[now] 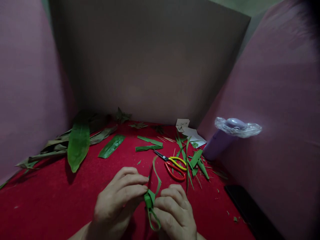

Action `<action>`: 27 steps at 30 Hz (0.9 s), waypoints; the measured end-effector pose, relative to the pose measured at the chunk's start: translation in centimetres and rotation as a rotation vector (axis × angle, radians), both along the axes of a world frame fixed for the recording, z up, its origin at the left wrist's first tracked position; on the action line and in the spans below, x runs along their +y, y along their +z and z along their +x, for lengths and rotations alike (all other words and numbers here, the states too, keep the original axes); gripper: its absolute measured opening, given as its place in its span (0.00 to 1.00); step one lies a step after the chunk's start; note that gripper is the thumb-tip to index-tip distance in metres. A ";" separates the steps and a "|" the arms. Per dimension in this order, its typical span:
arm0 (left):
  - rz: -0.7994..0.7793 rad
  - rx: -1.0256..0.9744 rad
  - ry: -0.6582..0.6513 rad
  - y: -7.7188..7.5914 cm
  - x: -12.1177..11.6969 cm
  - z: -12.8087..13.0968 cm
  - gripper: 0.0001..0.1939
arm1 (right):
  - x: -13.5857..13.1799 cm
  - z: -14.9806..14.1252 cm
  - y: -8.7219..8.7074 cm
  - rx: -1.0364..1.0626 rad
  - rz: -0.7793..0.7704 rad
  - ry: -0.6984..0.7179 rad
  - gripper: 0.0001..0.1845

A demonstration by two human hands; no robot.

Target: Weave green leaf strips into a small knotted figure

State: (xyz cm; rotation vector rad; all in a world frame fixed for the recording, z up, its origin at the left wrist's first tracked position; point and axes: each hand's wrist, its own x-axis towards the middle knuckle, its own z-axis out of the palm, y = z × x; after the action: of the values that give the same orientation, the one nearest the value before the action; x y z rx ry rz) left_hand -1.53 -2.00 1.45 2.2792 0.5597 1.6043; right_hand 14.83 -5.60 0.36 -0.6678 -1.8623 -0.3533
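Between my two hands is a small folded piece of green leaf [149, 199], with a looped strip hanging below it and a thin curled strip rising above. My left hand [118, 198] is closed, its fingertips pinching the folded leaf from the left. On the other side my right hand [173, 210] is closed too, its fingers curled against the leaf near the loop. The thumbs are partly hidden. Just beyond the hands lie scissors [172, 163] with one red and one yellow handle, their dark blades a little apart.
Leaf scraps [195, 160] are heaped right of the scissors, near white papers [193, 136]. Cut leaf pieces [112, 146] and a broad leaf [78, 145] lie to the left. A purple container [220, 143] with clear plastic on top stands at right, behind a black flat object [252, 213].
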 end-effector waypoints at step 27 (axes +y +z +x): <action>0.339 0.389 0.164 -0.9 -1.4 -2.3 0.12 | -0.3 0.8 -0.2 0.073 0.024 -0.067 0.09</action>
State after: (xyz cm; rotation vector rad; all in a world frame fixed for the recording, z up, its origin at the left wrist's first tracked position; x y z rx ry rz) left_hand -3.82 -3.43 0.53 2.8999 0.6162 1.4165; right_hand 15.68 -5.86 0.12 -0.7185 -1.7666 -0.3891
